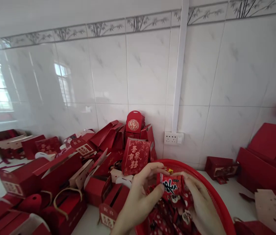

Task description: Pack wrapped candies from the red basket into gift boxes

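Over a red plastic basket (219, 204), my left hand (141, 192) curls in from the left, its thumb against the lower left edge of a red snack packet (170, 186). The packet is shiny, with a large dark character outlined in white. My right hand (199, 199) grips the packet's right side, some of its fingers hidden behind the wrapper. Below both hands, the basket holds many dark red wrapped candies (169, 217) with white dots and round pale labels.
Many red gift boxes (98, 189) crowd the white table to the left. A printed box (136, 156) leans near the tiled wall. To the right stand a small box (221, 168) and larger red boxes (265, 166). A wall socket (170, 138) sits behind the basket.
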### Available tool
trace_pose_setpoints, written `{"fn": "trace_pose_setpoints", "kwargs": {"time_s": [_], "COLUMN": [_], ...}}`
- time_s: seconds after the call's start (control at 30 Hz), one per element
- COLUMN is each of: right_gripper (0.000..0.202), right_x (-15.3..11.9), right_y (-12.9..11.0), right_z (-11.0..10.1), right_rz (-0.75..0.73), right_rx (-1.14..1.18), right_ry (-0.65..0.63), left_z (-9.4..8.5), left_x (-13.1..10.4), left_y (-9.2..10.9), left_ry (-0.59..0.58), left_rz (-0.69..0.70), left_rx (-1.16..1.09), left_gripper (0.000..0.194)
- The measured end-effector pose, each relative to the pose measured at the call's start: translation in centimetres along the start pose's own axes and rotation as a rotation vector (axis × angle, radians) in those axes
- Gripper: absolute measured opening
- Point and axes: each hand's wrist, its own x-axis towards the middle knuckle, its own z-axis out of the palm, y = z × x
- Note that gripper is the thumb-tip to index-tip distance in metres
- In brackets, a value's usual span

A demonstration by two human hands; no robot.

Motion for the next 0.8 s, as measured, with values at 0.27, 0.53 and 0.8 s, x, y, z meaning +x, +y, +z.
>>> {"fn": "trace_pose_setpoints", "kwargs": {"time_s": [0.27, 0.53, 0.8], "right_gripper": [0.038, 0.034, 0.033], "right_x": [-0.3, 0.2, 0.3], "right_y": [-2.3, -1.5, -1.8], "right_z": [-1.8, -1.0, -1.8], "right_rz": [-0.041, -0.19, -0.025], "right_rx": [-0.307, -0.133, -0.305], "right_ry": [-0.252, 0.054, -0.209], "left_z": [1.4, 2.2, 1.9], "left_x": [0.3, 0.7, 1.1], "left_y": [0.0, -0.7, -0.5], "left_ry": [0.052, 0.137, 0.159], "left_rz": [-0.025, -0.093, -0.072], "left_rx": [0.045, -0.014, 0.014], "left_gripper": [0.031, 0.03, 0.022]}}
